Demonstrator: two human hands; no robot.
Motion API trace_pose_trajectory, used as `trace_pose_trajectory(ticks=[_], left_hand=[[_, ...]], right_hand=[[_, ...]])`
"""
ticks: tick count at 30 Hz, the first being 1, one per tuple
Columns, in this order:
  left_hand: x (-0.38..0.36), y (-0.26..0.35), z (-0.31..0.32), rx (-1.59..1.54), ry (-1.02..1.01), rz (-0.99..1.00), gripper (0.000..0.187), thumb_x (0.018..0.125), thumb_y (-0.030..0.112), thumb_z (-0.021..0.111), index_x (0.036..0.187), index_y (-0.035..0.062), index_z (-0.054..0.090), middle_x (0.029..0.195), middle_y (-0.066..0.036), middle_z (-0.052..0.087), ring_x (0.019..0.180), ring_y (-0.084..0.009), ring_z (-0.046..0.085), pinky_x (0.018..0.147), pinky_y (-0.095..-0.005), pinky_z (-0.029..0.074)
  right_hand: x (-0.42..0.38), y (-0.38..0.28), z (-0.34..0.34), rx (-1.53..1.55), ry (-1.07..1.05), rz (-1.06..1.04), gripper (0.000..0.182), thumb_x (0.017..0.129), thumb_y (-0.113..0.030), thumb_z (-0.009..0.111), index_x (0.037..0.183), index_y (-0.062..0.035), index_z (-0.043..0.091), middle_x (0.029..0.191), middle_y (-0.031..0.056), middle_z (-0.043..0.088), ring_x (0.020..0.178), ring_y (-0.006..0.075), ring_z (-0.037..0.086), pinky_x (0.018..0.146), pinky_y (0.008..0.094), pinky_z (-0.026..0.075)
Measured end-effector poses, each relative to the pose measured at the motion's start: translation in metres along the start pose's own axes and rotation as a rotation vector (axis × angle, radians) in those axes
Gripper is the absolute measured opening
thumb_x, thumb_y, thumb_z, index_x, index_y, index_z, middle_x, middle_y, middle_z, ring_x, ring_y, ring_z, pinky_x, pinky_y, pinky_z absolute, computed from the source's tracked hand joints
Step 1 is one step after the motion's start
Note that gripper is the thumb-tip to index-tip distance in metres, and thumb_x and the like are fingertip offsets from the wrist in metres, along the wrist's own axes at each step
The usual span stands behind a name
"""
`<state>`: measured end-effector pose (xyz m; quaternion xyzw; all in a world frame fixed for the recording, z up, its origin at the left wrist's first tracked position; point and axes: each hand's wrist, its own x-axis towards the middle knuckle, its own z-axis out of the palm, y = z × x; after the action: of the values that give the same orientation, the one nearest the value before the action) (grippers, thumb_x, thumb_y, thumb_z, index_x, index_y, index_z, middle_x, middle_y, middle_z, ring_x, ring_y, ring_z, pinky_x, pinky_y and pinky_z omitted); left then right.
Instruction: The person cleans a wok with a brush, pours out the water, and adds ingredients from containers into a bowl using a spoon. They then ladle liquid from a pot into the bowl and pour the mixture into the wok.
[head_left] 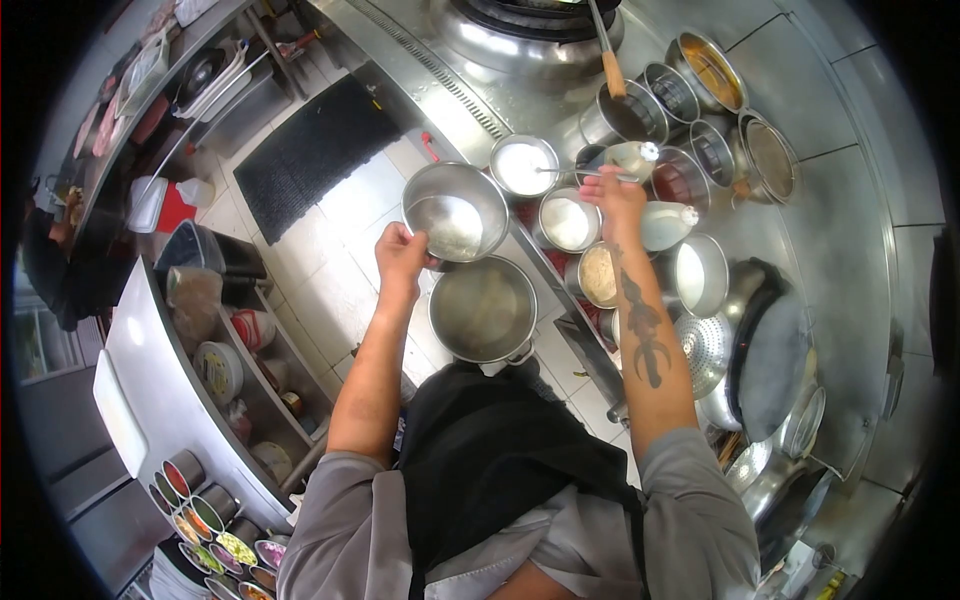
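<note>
My left hand (403,252) is closed on the rim of a steel pot (480,185), which has a little cloudy contents at its bottom. Just below it, close to my apron, is a second, wider steel pot (483,340) with a loop handle. My right hand (612,192) grips the thin metal handle of a spoon (575,170). The spoon's far end reaches into a round container of white powder (521,163). Nearer my right wrist are another container of white contents (568,220) and one of beige powder (598,276).
Two bottles (668,226) with pale contents stand right of my right hand. Beyond them are steel pots (625,115) and a strainer (768,160). A wok burner (520,40) is at the top. Cut vegetables in tubs (205,513) sit lower left; a black mat (315,150) covers the floor.
</note>
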<state>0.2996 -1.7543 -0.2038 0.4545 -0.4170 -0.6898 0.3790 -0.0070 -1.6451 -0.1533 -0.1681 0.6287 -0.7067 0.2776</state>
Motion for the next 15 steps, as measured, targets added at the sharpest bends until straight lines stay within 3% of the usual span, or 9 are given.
trace_pose_trajectory(ticks=[3,6,9,12,13,15], left_hand=[[0.002,0.000,-0.001,0.016,0.009,-0.009,0.020,0.083,0.002,0.061,0.075,0.0083,0.044,0.069,-0.006,0.056,0.048,-0.0112,0.050,0.046,-0.0269,0.049],[0.003,-0.001,-0.001,0.004,0.010,-0.009,0.020,0.083,0.001,0.061,0.075,0.0082,0.044,0.069,-0.006,0.056,0.048,-0.0116,0.050,0.045,-0.0270,0.049],[0.002,-0.001,-0.001,-0.010,0.006,-0.021,0.020,0.083,0.001,0.061,0.075,0.0082,0.044,0.069,-0.006,0.056,0.048,-0.0117,0.050,0.045,-0.0269,0.049],[0.000,-0.001,-0.002,-0.023,-0.015,-0.017,0.020,0.083,0.001,0.061,0.075,0.0081,0.044,0.069,-0.006,0.056,0.049,-0.0116,0.051,0.045,-0.0268,0.049],[0.001,-0.001,-0.002,-0.027,-0.005,-0.014,0.020,0.082,0.000,0.060,0.074,0.0077,0.044,0.068,-0.006,0.055,0.049,-0.0118,0.052,0.044,-0.0268,0.049],[0.001,-0.002,-0.003,-0.035,0.019,-0.012,0.019,0.081,-0.002,0.059,0.072,0.0071,0.044,0.066,-0.005,0.053,0.048,-0.0122,0.052,0.042,-0.0267,0.049]], right_hand=[[-0.009,-0.022,0.005,-0.016,-0.038,0.036,0.022,0.095,-0.017,0.059,0.107,0.0018,0.058,0.086,0.0156,0.067,0.072,0.0222,0.066,0.064,0.0325,0.057],[-0.015,-0.034,0.018,-0.184,-0.086,-0.207,0.026,0.095,-0.019,0.059,0.109,0.0037,0.058,0.084,0.0128,0.068,0.068,0.0183,0.066,0.064,0.0280,0.055],[-0.007,-0.017,0.029,-0.437,-0.105,-0.384,0.023,0.095,-0.017,0.060,0.107,0.0020,0.060,0.085,0.0132,0.069,0.070,0.0225,0.067,0.067,0.0304,0.053],[-0.009,-0.008,0.042,-0.701,-0.331,-0.622,0.020,0.093,-0.015,0.061,0.105,0.0005,0.062,0.087,0.0168,0.068,0.076,0.0305,0.066,0.070,0.0341,0.051],[-0.017,-0.011,0.045,-0.698,-0.355,-0.642,0.017,0.091,-0.013,0.061,0.102,-0.0004,0.063,0.088,0.0193,0.065,0.078,0.0352,0.063,0.070,0.0348,0.050],[-0.030,-0.020,0.049,-0.689,-0.326,-0.627,0.018,0.091,-0.014,0.061,0.102,-0.0001,0.063,0.089,0.0193,0.066,0.078,0.0348,0.063,0.070,0.0345,0.050]])
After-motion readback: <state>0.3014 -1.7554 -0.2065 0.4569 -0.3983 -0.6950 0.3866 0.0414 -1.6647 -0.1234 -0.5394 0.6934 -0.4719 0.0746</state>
